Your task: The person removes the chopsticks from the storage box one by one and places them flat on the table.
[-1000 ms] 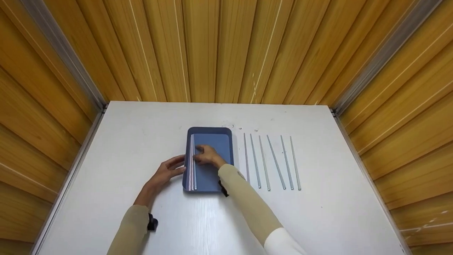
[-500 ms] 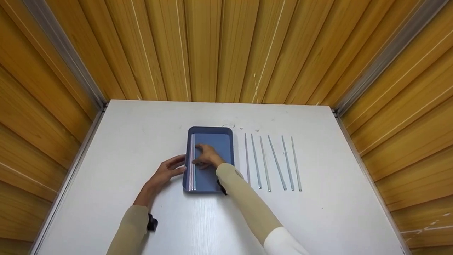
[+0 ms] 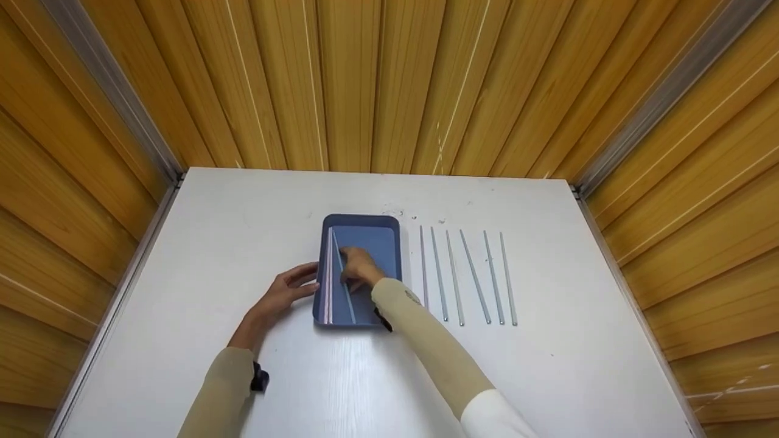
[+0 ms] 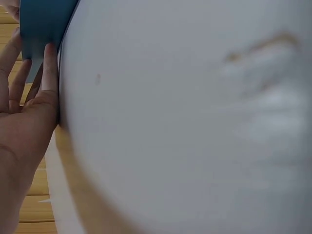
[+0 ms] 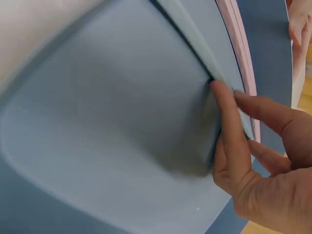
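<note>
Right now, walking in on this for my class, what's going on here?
A person's right hand pinches a pale bluish stick inside a blue tray; it slants away from pink sticks lying along the tray's left side. The left hand touches the tray's outer left wall. Six sticks lie on the white table, right of the tray.

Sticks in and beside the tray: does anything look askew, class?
Two sticks look askew. In the tray, the pale blue stick pinched by the right hand slants away from the pink sticks. On the table, the fourth stick from the left slants more than its neighbours.
</note>
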The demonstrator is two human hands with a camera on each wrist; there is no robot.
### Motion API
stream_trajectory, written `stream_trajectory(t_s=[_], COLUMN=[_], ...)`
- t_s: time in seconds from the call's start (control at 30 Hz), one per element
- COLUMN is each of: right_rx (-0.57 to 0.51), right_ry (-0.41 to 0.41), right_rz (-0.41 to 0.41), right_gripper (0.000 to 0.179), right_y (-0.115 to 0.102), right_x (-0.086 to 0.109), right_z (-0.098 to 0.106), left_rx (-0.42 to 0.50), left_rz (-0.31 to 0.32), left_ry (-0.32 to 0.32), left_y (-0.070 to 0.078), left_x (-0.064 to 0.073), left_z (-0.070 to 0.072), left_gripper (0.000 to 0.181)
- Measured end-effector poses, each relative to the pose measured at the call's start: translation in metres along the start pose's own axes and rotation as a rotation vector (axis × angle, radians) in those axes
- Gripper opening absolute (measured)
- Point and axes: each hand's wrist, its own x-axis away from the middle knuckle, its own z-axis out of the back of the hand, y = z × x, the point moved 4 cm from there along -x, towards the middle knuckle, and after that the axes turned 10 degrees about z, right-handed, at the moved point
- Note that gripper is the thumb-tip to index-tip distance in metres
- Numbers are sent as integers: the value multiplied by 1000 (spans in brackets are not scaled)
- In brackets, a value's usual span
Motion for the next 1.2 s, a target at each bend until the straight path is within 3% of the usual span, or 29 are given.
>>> stream_trajectory(t_s=[0.23, 0.47, 0.6, 0.7, 0.9, 1.0, 1.2], right_rx=[191, 280, 290, 222, -33, -118, -187], right_ry=[37, 68, 64, 42, -6, -29, -91], right_rz=[31, 63, 56, 23, -37, -13, 54], right_gripper=[75, 63, 69, 70, 74, 77, 79], right_y=[-10, -15, -15, -9, -1, 1, -5], right_x=[13, 19, 18, 16, 24, 32, 49], right_z=[9, 6, 7, 11, 21, 30, 54], left_rx=[-7, -7, 3, 4, -3, -9, 3], left_rz=[14, -11, 3, 11, -14, -5, 4], left_ry=[8, -18, -3, 0, -20, -15, -3], left_y=[1, 3, 4, 2, 0, -1, 0], left_x=[0, 2, 2, -1, 0, -2, -1], left_z=[0, 1, 1, 1, 3, 2, 3], left_gripper=[68, 68, 67, 67, 66, 66, 67])
